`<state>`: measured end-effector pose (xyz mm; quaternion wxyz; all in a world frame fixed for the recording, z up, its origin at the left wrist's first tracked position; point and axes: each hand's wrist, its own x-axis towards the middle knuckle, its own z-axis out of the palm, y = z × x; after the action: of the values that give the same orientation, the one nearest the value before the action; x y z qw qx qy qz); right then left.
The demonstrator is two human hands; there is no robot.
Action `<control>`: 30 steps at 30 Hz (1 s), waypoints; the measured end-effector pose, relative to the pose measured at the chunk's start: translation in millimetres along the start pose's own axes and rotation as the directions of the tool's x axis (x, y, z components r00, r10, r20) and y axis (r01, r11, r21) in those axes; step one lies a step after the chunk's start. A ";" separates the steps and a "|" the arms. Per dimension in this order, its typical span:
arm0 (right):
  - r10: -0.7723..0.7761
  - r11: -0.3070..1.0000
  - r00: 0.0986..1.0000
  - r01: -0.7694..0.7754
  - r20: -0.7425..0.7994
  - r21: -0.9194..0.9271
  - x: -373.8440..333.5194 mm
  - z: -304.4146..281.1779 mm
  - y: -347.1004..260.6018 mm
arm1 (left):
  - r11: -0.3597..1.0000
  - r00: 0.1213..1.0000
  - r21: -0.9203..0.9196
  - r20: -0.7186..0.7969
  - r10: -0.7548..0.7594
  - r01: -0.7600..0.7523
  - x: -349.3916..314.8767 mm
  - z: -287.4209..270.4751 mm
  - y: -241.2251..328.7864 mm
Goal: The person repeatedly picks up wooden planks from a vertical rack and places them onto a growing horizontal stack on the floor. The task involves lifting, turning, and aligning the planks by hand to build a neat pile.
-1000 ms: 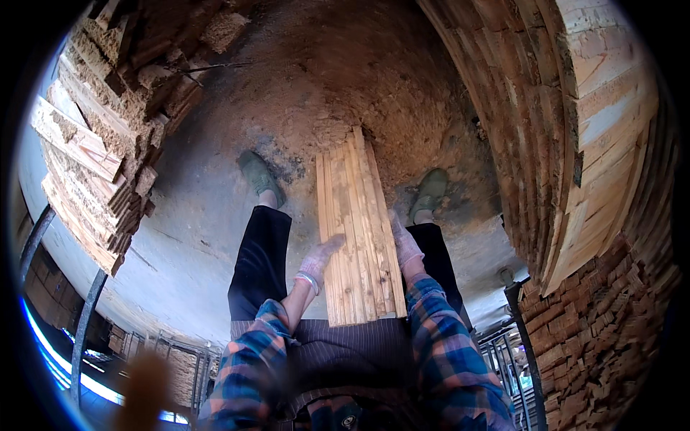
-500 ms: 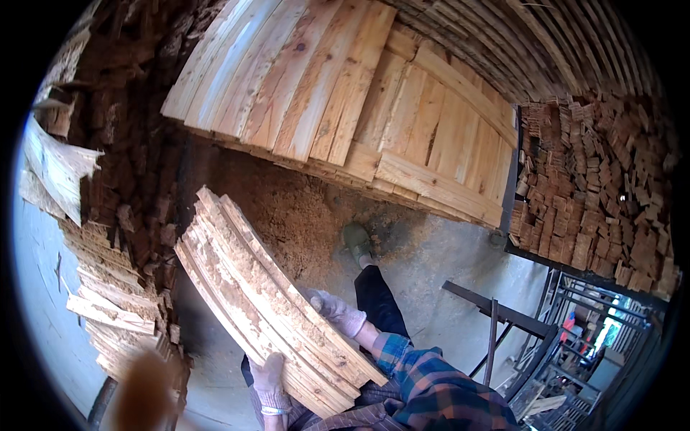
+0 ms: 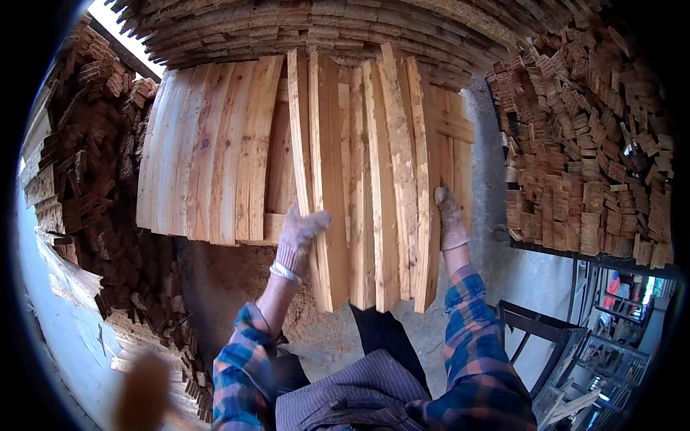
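A bundle of several long, rough-edged wooden boards (image 3: 404, 187) stands on edge in front of me, with gaps between some of them. My left hand (image 3: 300, 233), in a pale work glove, grips the leftmost boards with its thumb across their faces. Pressed against the outer side of the rightmost board is my gloved right hand (image 3: 450, 214); part of its fingers is hidden. The bundle lies over a pile of flat planks (image 3: 205, 151), its near ends jutting out past the pile's front edge.
Tall stacks of rough wood pieces rise at the left (image 3: 108, 172) and right (image 3: 575, 165). More stacked wood (image 3: 345, 32) runs along the back. A dark metal frame (image 3: 535, 323) stands at the lower right. Sawdust lies on the floor (image 3: 316, 345) below the pile.
The bundle has moved from a slant at my lower left up onto the plank pile, and its boards have spread apart. My hands now flank it, and my view has turned to face the pile.
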<state>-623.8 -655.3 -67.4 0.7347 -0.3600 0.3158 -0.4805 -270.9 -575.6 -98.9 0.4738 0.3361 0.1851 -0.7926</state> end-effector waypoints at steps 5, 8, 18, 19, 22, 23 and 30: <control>0.039 0.730 0.779 -0.450 -0.626 -0.515 26.9 -68.2 -56.1 | 0.308 0.776 0.883 0.094 0.624 -0.354 34.2 52.3 61.9; 0.037 0.869 0.678 -0.384 -0.734 -0.311 16.9 -99.9 -49.4 | 0.315 0.820 0.882 0.128 0.558 -0.351 40.0 46.5 73.1; 0.164 0.626 0.769 -0.565 -0.618 -0.537 42.0 -43.7 -62.5 | -0.674 0.541 0.729 0.522 0.659 0.119 40.3 50.5 59.8; 0.192 0.791 0.791 -0.475 -0.581 -0.385 44.7 -44.2 -57.6 | -0.711 0.582 0.679 0.509 0.634 0.181 42.8 55.4 55.9; -0.143 0.626 0.826 -0.351 -0.545 -0.696 32.8 -43.2 -66.9 | -0.834 0.649 0.487 0.551 0.524 0.260 45.2 80.7 50.1; -0.025 0.847 0.826 -0.282 -0.564 -0.450 29.1 -62.7 -64.7 | -0.868 0.656 0.415 0.580 0.483 0.273 43.4 94.3 49.0; 0.053 0.931 0.786 -0.262 -0.616 -0.254 18.2 -118.9 -65.5 | -0.848 0.804 0.425 0.353 0.478 0.318 62.6 116.8 16.1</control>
<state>-745.3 -717.5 -79.4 0.5649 -0.2779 0.6358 -0.4466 -318.8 -694.1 -60.5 -0.0886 0.7127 -0.6834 -0.1315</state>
